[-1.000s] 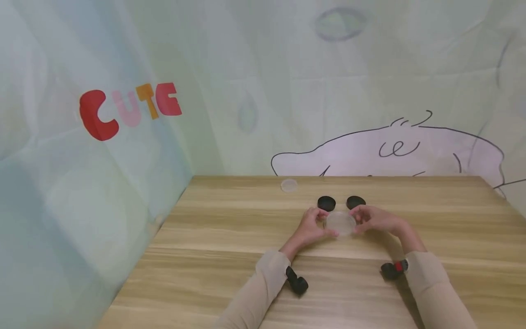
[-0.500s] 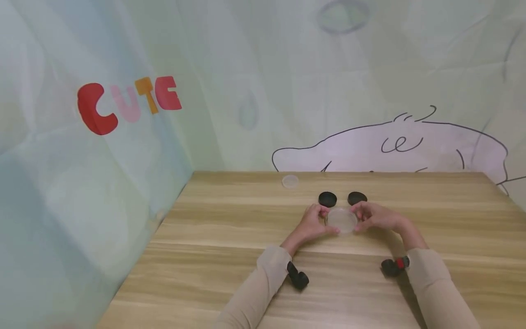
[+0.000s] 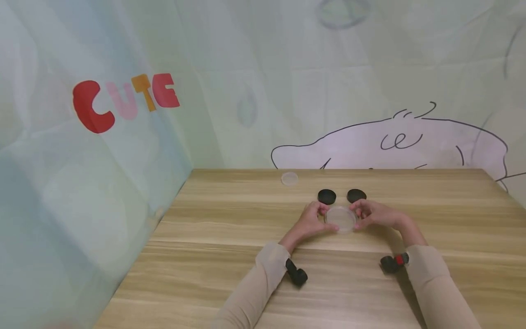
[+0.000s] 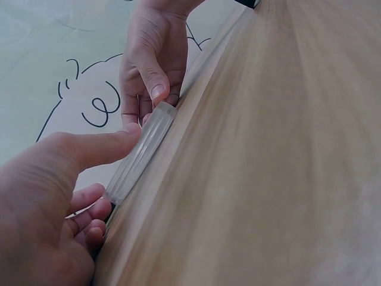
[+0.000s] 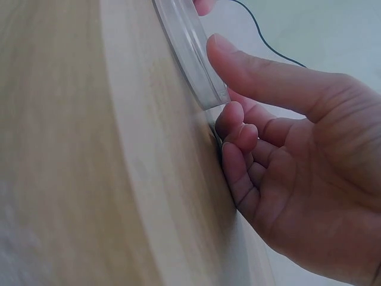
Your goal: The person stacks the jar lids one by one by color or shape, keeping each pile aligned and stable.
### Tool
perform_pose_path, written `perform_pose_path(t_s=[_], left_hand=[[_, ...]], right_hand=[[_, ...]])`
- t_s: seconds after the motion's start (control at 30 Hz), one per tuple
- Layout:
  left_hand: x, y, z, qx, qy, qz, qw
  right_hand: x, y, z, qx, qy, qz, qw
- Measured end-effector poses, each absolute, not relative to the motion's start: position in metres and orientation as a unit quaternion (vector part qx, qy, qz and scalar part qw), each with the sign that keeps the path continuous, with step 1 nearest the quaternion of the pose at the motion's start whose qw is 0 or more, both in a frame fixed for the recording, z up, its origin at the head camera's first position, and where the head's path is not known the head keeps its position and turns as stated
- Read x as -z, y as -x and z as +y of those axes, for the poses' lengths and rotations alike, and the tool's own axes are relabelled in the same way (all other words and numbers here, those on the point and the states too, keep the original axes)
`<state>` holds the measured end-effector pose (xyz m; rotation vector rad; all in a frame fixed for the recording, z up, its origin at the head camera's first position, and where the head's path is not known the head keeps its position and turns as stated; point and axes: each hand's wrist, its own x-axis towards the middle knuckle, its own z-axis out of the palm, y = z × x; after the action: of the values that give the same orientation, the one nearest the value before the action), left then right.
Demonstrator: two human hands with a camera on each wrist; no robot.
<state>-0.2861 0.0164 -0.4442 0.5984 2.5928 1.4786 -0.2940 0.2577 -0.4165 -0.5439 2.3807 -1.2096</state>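
A shallow, round, clear plastic dish [image 3: 340, 219] is held low at the tabletop, between my two hands. My left hand [image 3: 309, 222] grips its left side, thumb on the near rim and fingers at the far side. From the right, my right hand [image 3: 379, 215] holds the opposite rim between thumb and curled fingers. In the left wrist view the side of the dish [image 4: 141, 154] shows ridges running along it. The right wrist view shows the dish edge [image 5: 193, 56] by my thumb, close to the wood. Whether it touches the table is unclear.
Two round black caps or shallow cups [image 3: 327, 197] lie just beyond the dish, side by side; the right-hand black one [image 3: 356, 196] is near my right fingers. A thin clear disc [image 3: 289, 178] lies near the back edge of the wooden table [image 3: 230, 219]. Printed cloth hangs behind and at left.
The head view has tilted slightly down, so the table sits higher in the picture. Both hands keep hold of the clear dish in nearly the same place.
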Motion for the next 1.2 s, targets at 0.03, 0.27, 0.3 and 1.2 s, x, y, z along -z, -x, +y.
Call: perform_pose_path(t_s=[0.03, 0.27, 0.3, 1.2], left_hand=[[0.444, 0.286, 0.016, -0.485, -0.197, 0.851, 0.048], [0.444, 0.289, 0.017, -0.483, -0.202, 0.851, 0.043], [0.443, 0.289, 0.017, -0.488, -0.202, 0.848, 0.042], [0.415, 0.374, -0.074, -0.668, 0.034, 0.739, -0.077]], right_hand=[[0.416, 0.294, 0.258, 0.434, 0.196, 0.855, 0.207], [0.415, 0.295, 0.261, 0.437, 0.21, 0.851, 0.202], [0.414, 0.296, 0.262, 0.438, 0.211, 0.85, 0.2], [0.378, 0.37, 0.126, 0.569, 0.085, 0.812, 0.099]])
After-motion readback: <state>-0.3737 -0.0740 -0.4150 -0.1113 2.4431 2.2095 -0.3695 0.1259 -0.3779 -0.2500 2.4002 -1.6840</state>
